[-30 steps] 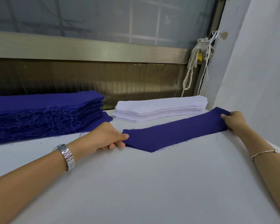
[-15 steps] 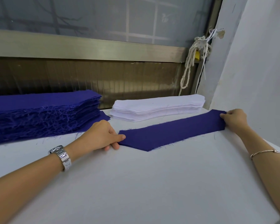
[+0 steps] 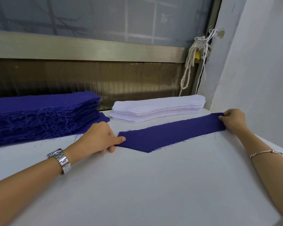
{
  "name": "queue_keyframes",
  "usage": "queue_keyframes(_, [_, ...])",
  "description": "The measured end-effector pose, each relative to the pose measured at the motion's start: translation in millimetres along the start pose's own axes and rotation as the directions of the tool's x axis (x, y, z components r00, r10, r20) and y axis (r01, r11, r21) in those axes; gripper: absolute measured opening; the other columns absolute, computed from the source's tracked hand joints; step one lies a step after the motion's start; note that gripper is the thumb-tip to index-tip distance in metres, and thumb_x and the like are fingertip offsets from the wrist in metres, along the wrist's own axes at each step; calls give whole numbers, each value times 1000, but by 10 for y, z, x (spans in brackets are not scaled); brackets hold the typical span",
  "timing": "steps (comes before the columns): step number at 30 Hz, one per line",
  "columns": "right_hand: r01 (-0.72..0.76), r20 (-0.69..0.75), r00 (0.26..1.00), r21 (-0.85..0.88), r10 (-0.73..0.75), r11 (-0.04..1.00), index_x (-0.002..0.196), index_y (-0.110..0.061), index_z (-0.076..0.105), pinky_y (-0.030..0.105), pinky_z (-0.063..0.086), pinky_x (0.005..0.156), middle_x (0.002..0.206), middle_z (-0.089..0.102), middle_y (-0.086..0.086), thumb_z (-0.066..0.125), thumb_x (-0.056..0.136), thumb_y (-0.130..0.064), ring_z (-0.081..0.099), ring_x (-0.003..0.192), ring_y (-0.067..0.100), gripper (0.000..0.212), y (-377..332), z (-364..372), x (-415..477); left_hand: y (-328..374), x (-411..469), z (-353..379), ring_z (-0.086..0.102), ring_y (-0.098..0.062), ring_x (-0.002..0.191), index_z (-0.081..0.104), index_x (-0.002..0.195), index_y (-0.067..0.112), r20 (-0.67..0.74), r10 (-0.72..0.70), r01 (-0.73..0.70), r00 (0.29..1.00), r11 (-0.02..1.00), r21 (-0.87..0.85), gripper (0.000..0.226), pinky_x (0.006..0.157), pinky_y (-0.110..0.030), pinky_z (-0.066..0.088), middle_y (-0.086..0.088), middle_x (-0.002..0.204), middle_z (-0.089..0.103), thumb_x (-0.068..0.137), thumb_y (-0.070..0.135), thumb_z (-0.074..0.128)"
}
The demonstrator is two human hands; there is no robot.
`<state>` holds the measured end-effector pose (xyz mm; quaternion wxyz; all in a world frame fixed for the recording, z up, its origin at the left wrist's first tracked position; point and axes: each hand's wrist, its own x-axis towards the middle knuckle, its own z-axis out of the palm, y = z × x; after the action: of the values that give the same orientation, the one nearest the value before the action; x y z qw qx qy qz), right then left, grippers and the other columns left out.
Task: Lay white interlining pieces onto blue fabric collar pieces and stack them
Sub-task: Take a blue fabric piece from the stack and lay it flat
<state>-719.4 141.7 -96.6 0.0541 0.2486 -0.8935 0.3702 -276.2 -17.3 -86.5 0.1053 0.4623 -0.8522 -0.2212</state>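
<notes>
At the far left I see a tall pile of blue pieces (image 3: 44,115), with lots of loose threads on its side, so I think a lot of work is left. Next to it the left hand (image 3: 98,137) pinches the left tip of 1 blue collar piece (image 3: 170,134), thumb on top and fingers curled under the edge. That piece lies flat on the white table (image 3: 145,185), just in front of the 2 piles, with its point toward me. Behind it sits the pile of white interlining pieces (image 3: 157,110), and it looks neat and untouched. At the right the right hand (image 3: 234,121) grips the other end of the same blue piece, fingers curled over the edge. So both hands are busy with this 1 piece, and neither is free. No white piece lies on it yet. I see no pile of done pairs anywhere, so I cannot tell how many are done. My guess is that the next step is to let go and take 1 white piece from the pile.
</notes>
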Motion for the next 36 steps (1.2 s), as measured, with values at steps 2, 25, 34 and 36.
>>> queue_keyframes(2, [1,7,1000,-14,-1,1000,75,0,56,33,35,64,78,51,17,62,89,3,43,74,29,16,-10,1,-13,2,0,-15,42,-2,28,64,46,19,-12,-4,5,1000,1000,30,55,36,-10,31,8,31,50,87,56,66])
queue_keyframes(25, [18,-16,1000,-120,-20,993,103,9,71,46,48,88,111,63,32,55,95,-2,56,104,46,21,-90,11,-144,-139,51,-90,56,-6,40,68,54,19,-224,52,-26,973,993,117,44,48,-14,40,5,50,68,84,51,72])
queue_keyframes(34, [452,-73,886,-71,-457,889,108,1,72,42,48,84,115,65,25,58,98,-6,60,93,37,19,-1058,125,-730,-564,-429,-837,54,-2,54,61,68,24,-626,250,-136,739,965,224,29,52,-24,41,10,56,61,89,42,69])
queue_keyframes(36, [555,-27,831,-13,-556,832,106,-2,73,35,46,79,109,70,18,61,97,-8,58,88,25,16,-1378,259,-947,-753,-502,-1008,52,-2,54,61,71,27,-693,269,-87,669,954,286,26,50,-20,31,11,57,58,90,44,67])
